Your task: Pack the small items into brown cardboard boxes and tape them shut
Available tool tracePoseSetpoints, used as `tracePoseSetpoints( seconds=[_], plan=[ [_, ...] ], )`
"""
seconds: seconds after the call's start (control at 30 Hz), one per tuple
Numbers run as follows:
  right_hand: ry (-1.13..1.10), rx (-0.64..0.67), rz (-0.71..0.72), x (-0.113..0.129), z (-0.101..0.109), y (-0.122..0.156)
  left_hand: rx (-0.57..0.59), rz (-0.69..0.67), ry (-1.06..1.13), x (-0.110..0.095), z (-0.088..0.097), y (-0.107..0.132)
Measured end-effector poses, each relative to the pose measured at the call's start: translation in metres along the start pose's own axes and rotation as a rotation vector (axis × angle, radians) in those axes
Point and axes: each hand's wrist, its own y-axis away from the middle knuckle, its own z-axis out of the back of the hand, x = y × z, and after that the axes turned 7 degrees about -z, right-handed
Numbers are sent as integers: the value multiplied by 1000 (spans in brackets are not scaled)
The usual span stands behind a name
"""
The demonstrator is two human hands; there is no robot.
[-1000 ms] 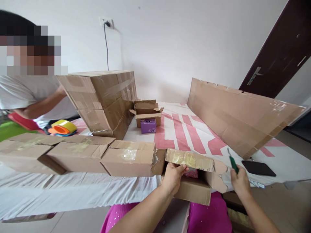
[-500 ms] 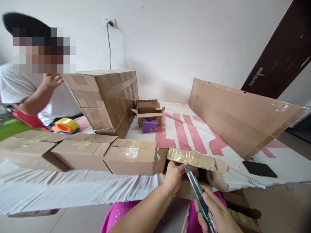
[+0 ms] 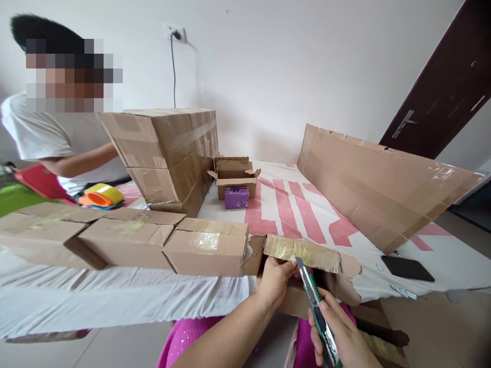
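Left hand (image 3: 274, 281) gripping carton (image 3: 322, 257), pink item (image 3: 296, 275) inside

Left hand (image 3: 274, 280) near curled right (image 3: 342, 327)

The brown cardboard box (image 3: 292, 302) lies open; the green utility knife (image 3: 316, 313) is tilted, its extended blade near the box's taped flap (image 3: 316, 254).

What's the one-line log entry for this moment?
Left hand: holding taped flap of open carton | Right hand: holding green utility knife, blade tip near flap | Nearby: row of cartons, purple box
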Motion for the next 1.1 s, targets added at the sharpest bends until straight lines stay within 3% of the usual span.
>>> tracePoseSetpoints(
  seconds=[0.1, 0.2, 0.37, 0.47, 0.73, 0.9, 1.1],
  plan=[
    [111, -22, 7, 18, 3, 4, 25, -9, -25, -1, 0, 1],
    [423, -19, 24, 42, 15, 3, 46, -20, 15, -1, 3, 2],
    [775, -75, 90, 73, 28, 0, -119, -6, 131, 2, 8, -1],
    [866, -104, 75, 83, 25, 0, -136, -11, 113, 5, 8, -4],
    [969, -128, 100, 95, 20, -4, -212, -68, 53, 15, 15, -4],
    [1127, -119, 125, 97, 13, 0, -158, -155, 41, 20, 20, -3],
    [1137, -125, 105, 92, 7, 5, -180, -186, 13, 19, 23, 0]
  ],
)
